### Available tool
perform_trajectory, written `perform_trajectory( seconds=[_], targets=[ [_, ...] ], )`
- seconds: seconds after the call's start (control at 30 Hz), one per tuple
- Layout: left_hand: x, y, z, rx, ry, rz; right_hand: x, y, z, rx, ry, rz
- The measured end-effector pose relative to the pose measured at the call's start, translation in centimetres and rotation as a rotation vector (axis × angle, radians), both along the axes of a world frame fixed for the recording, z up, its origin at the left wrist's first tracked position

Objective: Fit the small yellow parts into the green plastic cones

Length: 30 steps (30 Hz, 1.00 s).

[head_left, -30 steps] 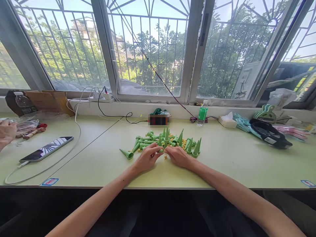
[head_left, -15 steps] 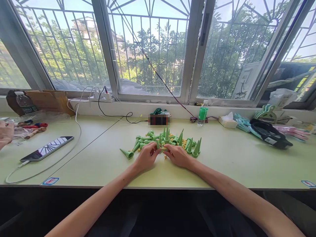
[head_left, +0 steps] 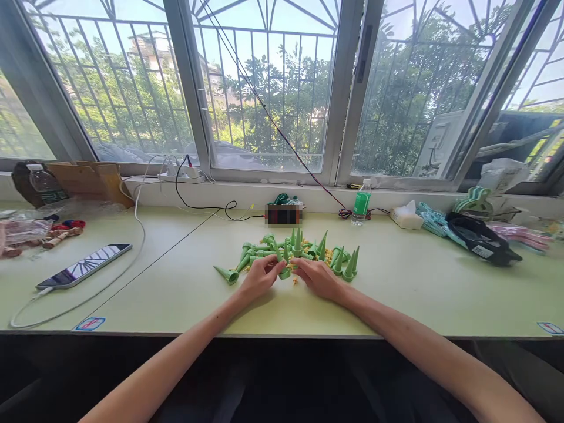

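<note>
My left hand [head_left: 261, 276] pinches a green cone [head_left: 282, 268] with a wide collar, its tip pointing up and slightly left. Close on its right, my right hand [head_left: 318, 278] has its thumb and fingers pressed together; what they hold, if anything, is too small to tell. A pile of green cones [head_left: 298, 244] lies just beyond both hands, some upright and some on their sides, with small yellow pieces [head_left: 328, 254] among them. One cone [head_left: 227, 274] lies at the left edge of the pile. A small yellow piece [head_left: 295, 282] rests on the table between my hands.
A phone [head_left: 84, 266] with a white cable lies on the table [head_left: 176, 299] at left. Behind the pile are a blurred dark box [head_left: 283, 215] and a green-labelled bottle [head_left: 362, 202]. A tissue box [head_left: 406, 216] and black cap [head_left: 482, 239] stand at right.
The green cone in my left hand has come lower and nearer, with its collar now showing. At the far left, another person's hand has mostly moved out of view.
</note>
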<state>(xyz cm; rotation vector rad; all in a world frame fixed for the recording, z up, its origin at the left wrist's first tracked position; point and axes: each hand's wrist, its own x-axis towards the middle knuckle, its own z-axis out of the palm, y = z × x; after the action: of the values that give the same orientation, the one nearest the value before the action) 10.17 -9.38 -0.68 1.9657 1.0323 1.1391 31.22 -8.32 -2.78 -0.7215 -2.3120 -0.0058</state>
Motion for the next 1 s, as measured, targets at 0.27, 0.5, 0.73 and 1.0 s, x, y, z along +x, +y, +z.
perform_trajectory(
  seconds=[0.27, 0.5, 0.73, 1.0],
  targets=[
    [0.2, -0.49, 0.7, -0.072, -0.033, -0.03, 0.13, -0.22, 0.22, 0.022, -0.01, 0.014],
    [-0.03, -0.27, 0.29, 0.008, 0.001, -0.037, 0.13, -0.43, 0.4, 0.034, -0.015, -0.001],
    [-0.06, -0.22, 0.07, 0.1, 0.031, -0.034, 0.08, -0.26, 0.19, 0.013, -0.014, -0.02],
    [-0.04, -0.35, -0.08, 0.156, 0.141, -0.035, -0.04, -0.11, 0.02, 0.0, -0.034, -0.06]
  ],
)
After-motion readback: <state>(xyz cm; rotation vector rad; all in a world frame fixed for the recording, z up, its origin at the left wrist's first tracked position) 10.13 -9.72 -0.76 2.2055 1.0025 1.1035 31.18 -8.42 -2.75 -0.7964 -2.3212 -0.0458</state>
